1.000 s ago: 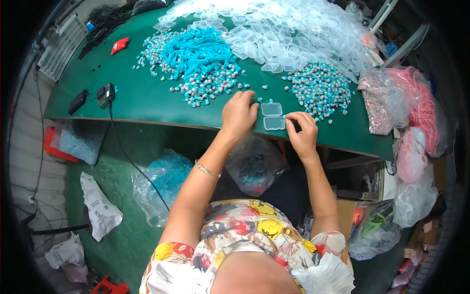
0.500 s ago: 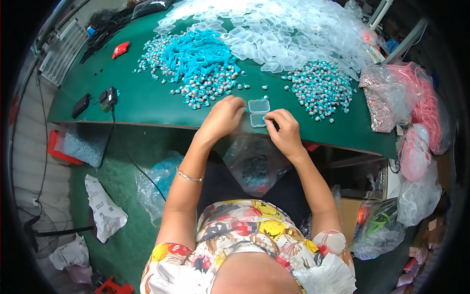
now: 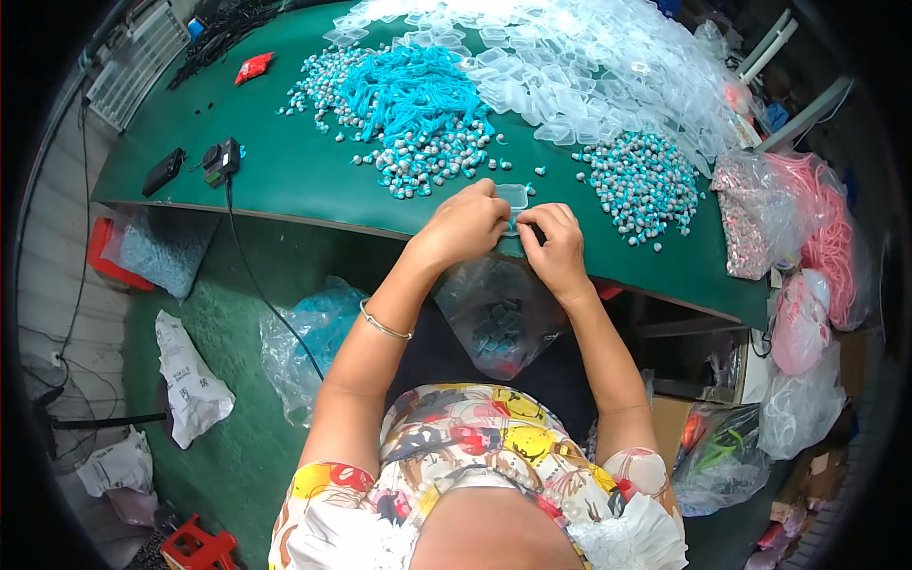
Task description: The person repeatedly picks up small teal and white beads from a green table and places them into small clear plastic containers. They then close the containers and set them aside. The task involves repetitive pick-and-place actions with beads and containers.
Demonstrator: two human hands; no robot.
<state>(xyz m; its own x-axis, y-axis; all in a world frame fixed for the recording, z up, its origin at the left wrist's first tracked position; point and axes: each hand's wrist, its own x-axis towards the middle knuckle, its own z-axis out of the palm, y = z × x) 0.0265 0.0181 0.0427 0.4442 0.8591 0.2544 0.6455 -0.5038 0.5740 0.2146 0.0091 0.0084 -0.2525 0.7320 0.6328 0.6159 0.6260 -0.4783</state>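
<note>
A small clear plastic box [image 3: 510, 197] lies with its lid folded back at the table's front edge. Over its nearer half my left hand [image 3: 469, 225] is closed, fingers pinched together. My right hand [image 3: 555, 245] comes in from the other side, thumb and forefinger also pinched. Between the fingertips a bit of turquoise shows, but what each hand holds is too small and covered to make out. Just beyond the hands lies a heap of turquoise cords [image 3: 408, 90] among small grey-and-turquoise pieces [image 3: 427, 157]. Another pile of such pieces [image 3: 641, 185] lies to the right.
Many clear boxes [image 3: 579, 71] are heaped at the back of the green table [image 3: 294, 171]. Bags of pink cords and pieces [image 3: 746, 214] stand at the right end. A black device with a cable [image 3: 220, 160] and a red packet [image 3: 254, 68] lie left. A plastic bag [image 3: 494, 313] hangs below the edge.
My left hand has moved right, against the box and close to my right hand, covering the nearer half. The whole view has shifted slightly.
</note>
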